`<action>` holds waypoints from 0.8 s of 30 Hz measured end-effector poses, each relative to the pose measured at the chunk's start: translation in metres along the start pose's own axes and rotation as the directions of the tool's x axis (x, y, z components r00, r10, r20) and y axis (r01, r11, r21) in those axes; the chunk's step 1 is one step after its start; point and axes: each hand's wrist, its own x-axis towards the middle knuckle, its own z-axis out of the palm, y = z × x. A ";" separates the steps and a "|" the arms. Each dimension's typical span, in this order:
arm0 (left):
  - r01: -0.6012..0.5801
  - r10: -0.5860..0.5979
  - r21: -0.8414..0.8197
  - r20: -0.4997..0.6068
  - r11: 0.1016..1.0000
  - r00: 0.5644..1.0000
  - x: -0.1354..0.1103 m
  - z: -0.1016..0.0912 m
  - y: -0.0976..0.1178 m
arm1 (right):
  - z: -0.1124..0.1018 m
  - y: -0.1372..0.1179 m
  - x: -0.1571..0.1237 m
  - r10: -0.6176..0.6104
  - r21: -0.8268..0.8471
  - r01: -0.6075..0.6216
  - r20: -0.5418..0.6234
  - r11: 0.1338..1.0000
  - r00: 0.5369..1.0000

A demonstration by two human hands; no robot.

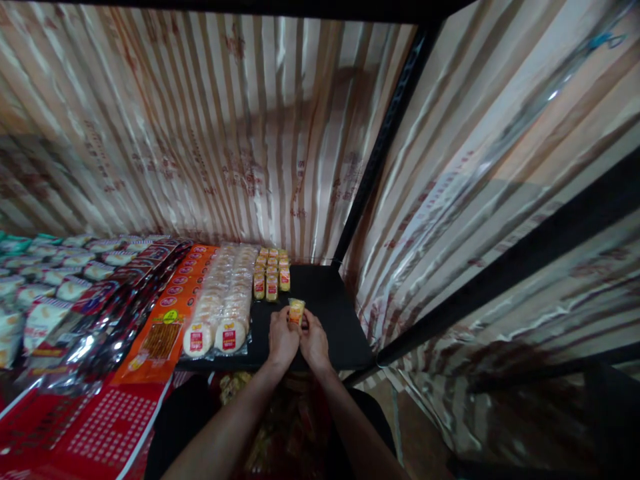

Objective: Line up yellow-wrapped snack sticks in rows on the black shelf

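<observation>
My left hand point(283, 339) and my right hand point(314, 341) are pressed side by side over the black shelf point(330, 307). Both pinch one small yellow snack packet point(296, 311), held upright just above the shelf's surface. Behind it stand rows of the same small yellow packets point(271, 272) in a narrow column. To their left lie two rows of round white cakes point(225, 300) in clear wrappers with red labels.
Orange packets point(170, 313) of brown sticks lie further left, then dark glossy bags point(125, 287) and white packs point(45, 280). A black upright post point(385, 140) marks the shelf's right corner. Striped plastic sheeting point(225, 133) hangs behind and to the right.
</observation>
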 end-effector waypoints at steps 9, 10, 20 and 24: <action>-0.079 0.079 0.023 -0.007 0.997 0.997 0.032 0.006 -0.001 | 0.021 0.001 0.046 -0.007 -0.067 0.006 -0.012 0.998 1.000; -0.083 0.083 0.024 -0.015 0.996 0.996 0.034 0.006 -0.002 | 0.023 0.001 0.049 -0.011 -0.075 0.010 -0.007 0.997 1.000; -0.043 0.043 0.024 -0.026 0.999 0.999 0.050 0.006 -0.009 | 0.040 0.001 0.073 -0.062 -0.167 0.064 0.018 0.984 0.998; -0.031 0.032 0.038 -0.016 0.999 0.999 0.050 0.004 -0.009 | 0.039 0.000 0.074 -0.043 -0.169 0.049 0.039 0.984 0.998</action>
